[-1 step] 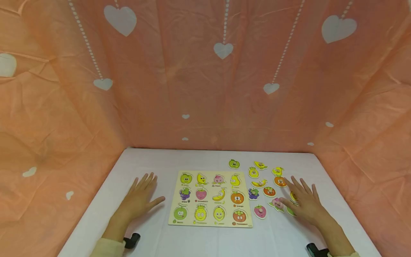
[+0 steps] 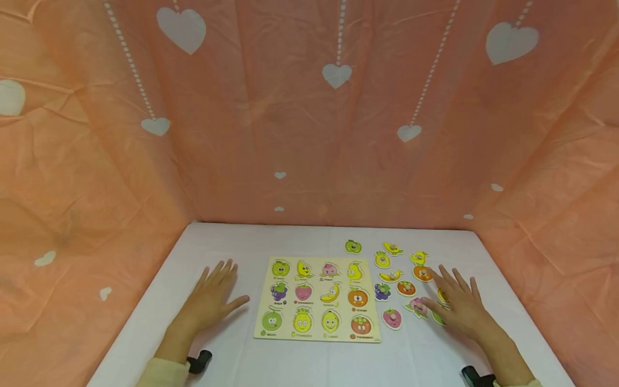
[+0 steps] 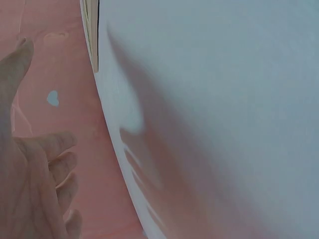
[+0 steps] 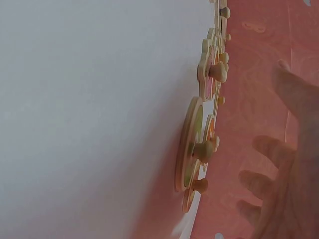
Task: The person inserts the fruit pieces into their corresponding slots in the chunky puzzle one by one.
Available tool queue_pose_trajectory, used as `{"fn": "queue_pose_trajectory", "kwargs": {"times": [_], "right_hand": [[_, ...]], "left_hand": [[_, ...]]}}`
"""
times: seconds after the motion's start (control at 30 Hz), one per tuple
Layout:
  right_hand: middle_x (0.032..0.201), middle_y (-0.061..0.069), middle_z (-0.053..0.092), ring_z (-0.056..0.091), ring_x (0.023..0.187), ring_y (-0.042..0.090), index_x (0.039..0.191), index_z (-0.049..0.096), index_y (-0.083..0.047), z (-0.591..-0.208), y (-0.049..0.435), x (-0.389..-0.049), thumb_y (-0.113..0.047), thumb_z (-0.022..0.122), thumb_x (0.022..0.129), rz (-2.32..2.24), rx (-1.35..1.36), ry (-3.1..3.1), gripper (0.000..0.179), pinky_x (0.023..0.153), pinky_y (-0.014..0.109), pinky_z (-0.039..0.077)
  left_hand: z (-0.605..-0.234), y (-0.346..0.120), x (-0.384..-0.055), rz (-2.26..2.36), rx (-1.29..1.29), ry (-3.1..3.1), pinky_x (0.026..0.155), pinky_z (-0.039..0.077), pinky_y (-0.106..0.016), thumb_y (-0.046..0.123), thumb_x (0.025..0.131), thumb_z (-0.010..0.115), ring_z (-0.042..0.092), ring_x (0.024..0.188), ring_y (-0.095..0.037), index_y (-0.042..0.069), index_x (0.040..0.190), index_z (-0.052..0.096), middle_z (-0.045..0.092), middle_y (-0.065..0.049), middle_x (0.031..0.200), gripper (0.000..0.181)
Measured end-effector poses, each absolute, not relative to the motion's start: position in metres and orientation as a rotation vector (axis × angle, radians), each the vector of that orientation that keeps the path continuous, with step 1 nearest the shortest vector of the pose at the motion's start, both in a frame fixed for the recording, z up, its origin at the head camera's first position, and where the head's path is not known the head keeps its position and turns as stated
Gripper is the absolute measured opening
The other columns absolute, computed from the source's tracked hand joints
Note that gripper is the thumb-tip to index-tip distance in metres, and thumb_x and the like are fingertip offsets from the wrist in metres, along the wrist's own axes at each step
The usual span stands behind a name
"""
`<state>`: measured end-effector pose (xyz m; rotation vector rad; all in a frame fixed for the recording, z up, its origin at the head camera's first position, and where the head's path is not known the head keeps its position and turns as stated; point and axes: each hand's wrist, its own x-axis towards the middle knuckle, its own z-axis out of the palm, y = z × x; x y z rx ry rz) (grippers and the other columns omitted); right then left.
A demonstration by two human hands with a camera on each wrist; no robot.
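My left hand (image 2: 210, 298) is held above the white table with its fingers spread, left of a pale fruit puzzle board (image 2: 316, 306). Nothing is in it. On the other side, my right hand (image 2: 459, 306) hovers with spread fingers over the right part of the loose knobbed pieces and also holds nothing. Under it, a round green piece (image 4: 185, 164) is partly hidden in the head view. Close to its thumb lies a pink peach piece (image 2: 417, 306); near its fingertips is an orange piece (image 2: 422, 273).
More loose pieces lie right of the board, including grapes (image 2: 382, 292), a strawberry (image 2: 391, 319), a banana (image 2: 389, 276), a persimmon (image 2: 406, 288) and a pineapple (image 2: 382, 260). A green apple piece (image 2: 353, 246) sits behind the board. Orange cloth (image 2: 309, 161) with hearts surrounds the table.
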<state>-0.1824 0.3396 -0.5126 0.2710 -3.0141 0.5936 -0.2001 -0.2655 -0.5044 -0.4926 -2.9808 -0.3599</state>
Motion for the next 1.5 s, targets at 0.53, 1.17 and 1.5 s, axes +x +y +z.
{"fn": "queue_pose_trajectory", "kwargs": {"times": [0.53, 1.17, 1.5], "right_hand": [[0.17, 0.032, 0.029, 0.017, 0.157, 0.059, 0.163, 0.043, -0.009, -0.513, 0.33, -0.19, -0.058, 0.068, 0.1, 0.608, 0.333, -2.978, 0.084, 0.127, 0.074, -0.01], [0.174, 0.027, 0.026, 0.012, 0.16, 0.055, 0.168, 0.038, -0.016, -0.511, 0.299, -0.21, -0.063, 0.065, 0.1, 0.602, 0.407, -3.001, 0.087, 0.127, 0.076, -0.004], [0.176, 0.022, 0.025, 0.013, 0.161, 0.053, 0.168, 0.039, -0.017, -0.508, 0.277, -0.223, -0.061, 0.071, 0.097, 0.624, 0.469, -2.994, 0.089, 0.129, 0.073, -0.002]], "left_hand": [[-0.508, -0.249, -0.201, -0.371, -0.581, -2.976, 0.132, 0.014, -0.065, 0.062, 0.1, 0.066, 0.025, 0.16, -0.046, -0.006, 0.162, 0.041, 0.031, -0.025, 0.172, 0.095], [-0.51, -0.236, -0.198, -0.382, -0.624, -3.067, 0.134, 0.012, -0.06, 0.068, 0.098, 0.063, 0.021, 0.163, -0.041, -0.002, 0.166, 0.033, 0.025, -0.021, 0.175, 0.102], [-0.51, -0.23, -0.195, -0.369, -0.656, -3.112, 0.134, 0.014, -0.058, 0.071, 0.097, 0.064, 0.021, 0.164, -0.039, -0.002, 0.167, 0.03, 0.024, -0.02, 0.176, 0.107]]}}
